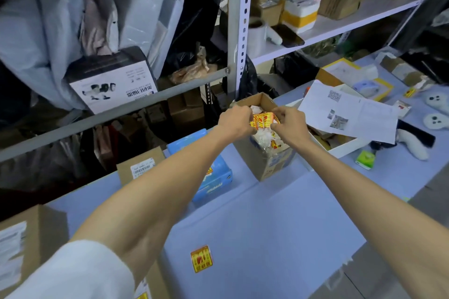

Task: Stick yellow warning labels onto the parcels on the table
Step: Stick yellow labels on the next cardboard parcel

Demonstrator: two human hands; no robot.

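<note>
Your left hand [234,122] and right hand [290,124], arms outstretched, both pinch a glossy yellow-and-red label sheet [263,119] over the open cardboard box [264,160] of crumpled white backing scraps. Flat grey-blue parcel [279,221] nearby bears one rectangular yellow label [201,259].

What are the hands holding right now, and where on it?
Both hands hold a small stack of yellow warning labels over the open cardboard box: left hand pinches its left edge, right hand its right edge.
</note>
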